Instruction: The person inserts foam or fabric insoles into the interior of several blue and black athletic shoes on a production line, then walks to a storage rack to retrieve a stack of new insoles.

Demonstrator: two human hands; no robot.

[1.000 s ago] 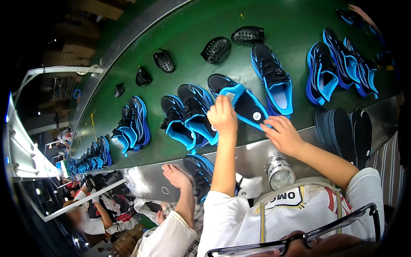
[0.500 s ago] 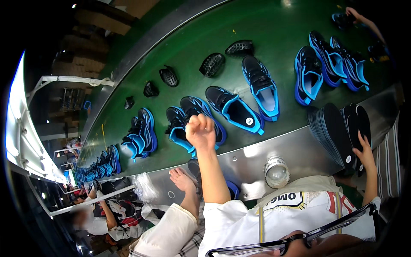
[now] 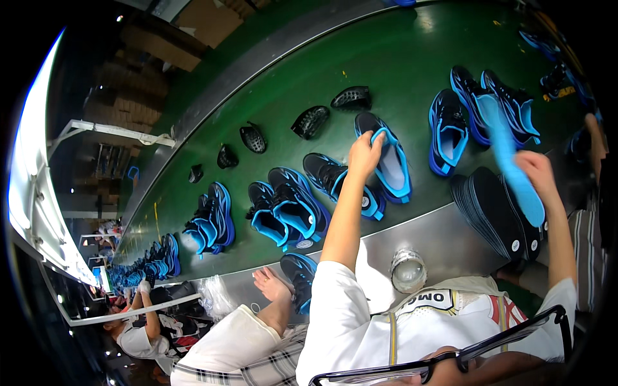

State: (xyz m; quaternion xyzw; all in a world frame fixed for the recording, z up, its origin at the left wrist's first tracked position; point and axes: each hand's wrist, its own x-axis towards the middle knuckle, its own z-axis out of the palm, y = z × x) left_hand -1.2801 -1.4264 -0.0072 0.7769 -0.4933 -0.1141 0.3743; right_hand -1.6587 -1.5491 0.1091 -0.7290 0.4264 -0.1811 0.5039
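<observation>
My left hand [image 3: 364, 156] grips the tongue of a black and blue sneaker [image 3: 394, 168] standing on the green belt, its pale inside showing. My right hand [image 3: 535, 171] holds up an insole [image 3: 508, 154], its light blue side showing and blurred by motion. Below that hand, on the metal ledge, lie stacks of black insoles [image 3: 479, 209] with white round stickers. Partly behind my left forearm is another sneaker [image 3: 327, 172]; a pair of sneakers [image 3: 293, 202] stands further left.
Black perforated shells [image 3: 310, 122] lie in a row along the belt [image 3: 399, 64]. Several sneakers [image 3: 447, 132] stand at the right. A clear jar [image 3: 408, 270] sits on the metal ledge [image 3: 444, 238]. On the left, a co-worker's hand [image 3: 273, 284] is beside a sneaker [image 3: 297, 280].
My left hand has moved from above the belt onto the sneaker's tongue. My right hand has lifted an insole off the stacks, its blue side now showing.
</observation>
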